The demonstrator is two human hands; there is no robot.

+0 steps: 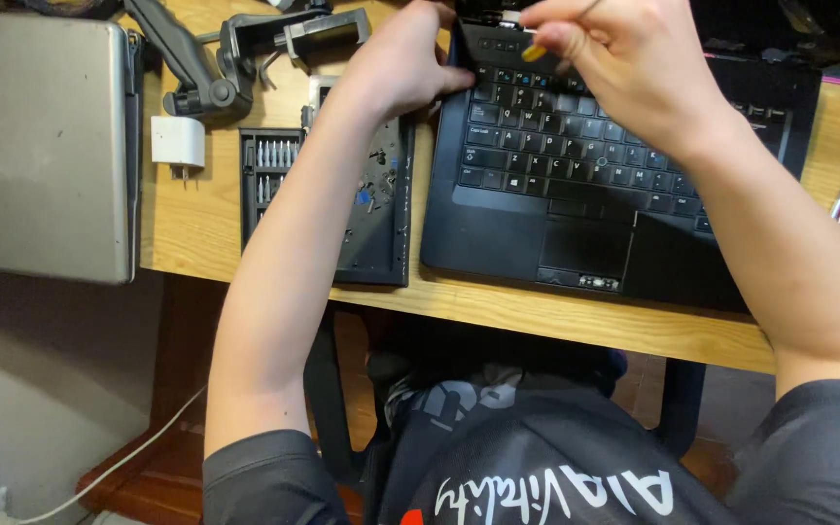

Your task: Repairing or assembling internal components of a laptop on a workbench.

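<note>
2 hands work at the black laptop's (576, 185) top edge, keyboard in place. Right hand (624, 68) pinches a yellow-tipped screwdriver (534, 52); left hand (405, 63) presses flat beside the keys. Bit set (274, 165) lies open, so the work looks early.

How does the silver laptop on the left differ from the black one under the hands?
The silver laptop is shut, lid down; the black laptop lies open with its keyboard showing. The silver laptop hangs partly past the desk edge, untouched; the black laptop sits on the desk, with the left hand at its top corner and the right hand above its keys. Both lie flat.
</note>
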